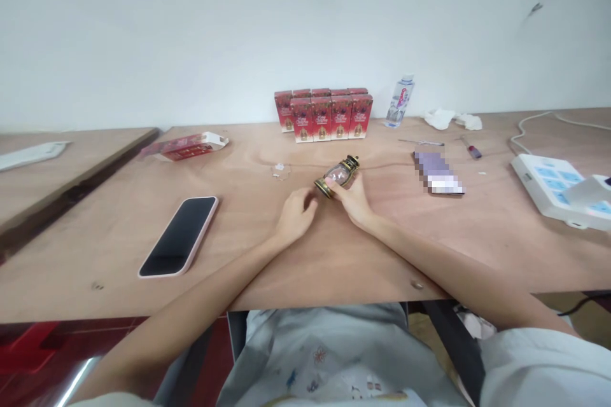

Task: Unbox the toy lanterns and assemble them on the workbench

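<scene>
A small bronze-coloured lantern [340, 173] with a clear glass body lies tilted over the table, its base toward me and its cap pointing away to the right. My right hand [357, 203] grips it from the right side, the thumb across the glass near the base. Close to the base on the left, my left hand [294, 215] rests on the table with its fingers curled in; whether anything sits inside them is hidden. Beyond the hands, tiny thin bits [280, 170] lie on the wood.
Several red boxes [331, 117] stand by the wall, beside a water bottle [400, 102]. An opened red box [191, 146] and a phone [180, 235] lie left. Rightward are crumpled tissues [439, 118], a screwdriver [472, 150], a pixelated flat item [438, 172] and a power strip [548, 184].
</scene>
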Available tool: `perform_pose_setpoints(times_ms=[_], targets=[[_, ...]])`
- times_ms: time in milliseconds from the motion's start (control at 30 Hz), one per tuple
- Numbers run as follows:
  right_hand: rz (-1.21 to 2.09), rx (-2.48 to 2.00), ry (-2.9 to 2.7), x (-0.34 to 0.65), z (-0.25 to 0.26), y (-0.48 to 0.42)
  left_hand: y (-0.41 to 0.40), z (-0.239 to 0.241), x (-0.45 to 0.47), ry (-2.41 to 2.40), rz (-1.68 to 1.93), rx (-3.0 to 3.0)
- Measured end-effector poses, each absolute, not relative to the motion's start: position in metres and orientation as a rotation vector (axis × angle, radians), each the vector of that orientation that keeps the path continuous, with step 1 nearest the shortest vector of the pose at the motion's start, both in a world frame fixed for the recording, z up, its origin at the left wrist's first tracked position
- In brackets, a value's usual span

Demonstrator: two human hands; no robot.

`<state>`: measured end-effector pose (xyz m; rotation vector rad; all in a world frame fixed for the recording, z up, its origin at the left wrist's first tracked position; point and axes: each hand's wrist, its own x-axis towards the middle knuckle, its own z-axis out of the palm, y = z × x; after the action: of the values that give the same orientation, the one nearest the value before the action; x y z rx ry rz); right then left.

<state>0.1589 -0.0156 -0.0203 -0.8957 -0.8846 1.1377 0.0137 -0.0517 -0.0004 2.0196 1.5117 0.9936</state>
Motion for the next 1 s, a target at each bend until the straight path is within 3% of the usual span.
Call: perform_pose_setpoints(times_ms=[100, 533, 667, 1000], targets=[[1.095, -0.908, -0.882, 0.161, -0.022, -0.012, -0.057, 0.005, 0.013, 1.591, 0.828, 2.144], [1.026, -0.964, -0.928, 0.165, -0.022, -0.009, -0.049, 0.004, 0.004, 1.608, 0.792, 2.242], [1.116, -0.942, -0.870, 0.164, -0.018, -0.012, -0.040, -0.002, -0.005, 1.559, 0.833, 2.328], [1.442, -0.862, -0.775, 0.175, 0.001, -0.017, -0.042, 0.005, -0.012, 1.548, 0.309, 2.590]])
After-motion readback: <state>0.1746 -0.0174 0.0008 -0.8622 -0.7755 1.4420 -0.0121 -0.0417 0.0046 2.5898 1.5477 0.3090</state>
